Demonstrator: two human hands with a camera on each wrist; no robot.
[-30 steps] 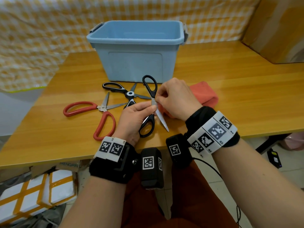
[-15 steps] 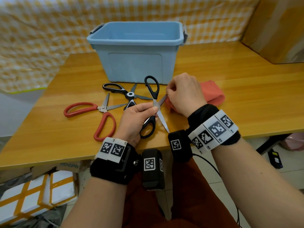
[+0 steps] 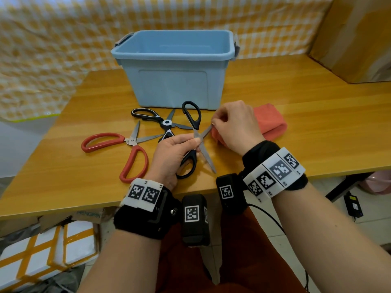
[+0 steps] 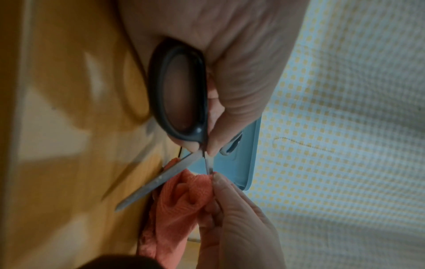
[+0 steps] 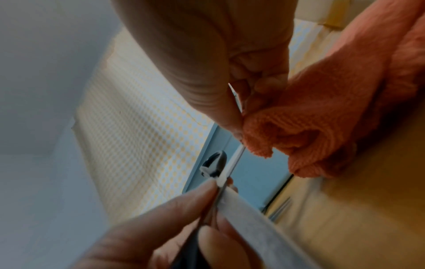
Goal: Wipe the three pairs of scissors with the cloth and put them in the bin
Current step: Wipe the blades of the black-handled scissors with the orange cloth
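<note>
- Black scissors (image 3: 195,136): spread wide, held off the table (image 3: 317,132) near its front edge, just in front of the bin (image 3: 173,81); one blade pointing back toward the person, the other angled right into the cloth.
- Left hand (image 3: 171,157): fingers and thumb pinched at the pivot of the black scissors, lower handle loop lying against the palm; same grip as a second ago.
- Right hand (image 3: 234,125): curled, thumb and fingertips nipping the orange cloth (image 3: 273,123) round the right-pointing blade near its tip; a second ago nipped close to the pivot, now slid outward along the blade toward the right.
- Cloth: front corner bunched in the right hand, remainder trailing on the table to the right; drawn further right along with the hand.
- Meaning of the shift: one wiping stroke along that blade close to run out; second blade bare, apparently still to be wiped.
- Red scissors (image 3: 118,149): open, flat on the table at the left, untouched, unmoved.
- Black-and-white scissors (image 3: 163,123): open, flat on the table between the red pair and the bin, untouched, unmoved.
- Bin: blue, no lid, at the back of the table; no scissors visible inside from the head view.
- Standing of the task, by judgement: first pair mid-wipe, none binned, two pairs waiting.
</note>
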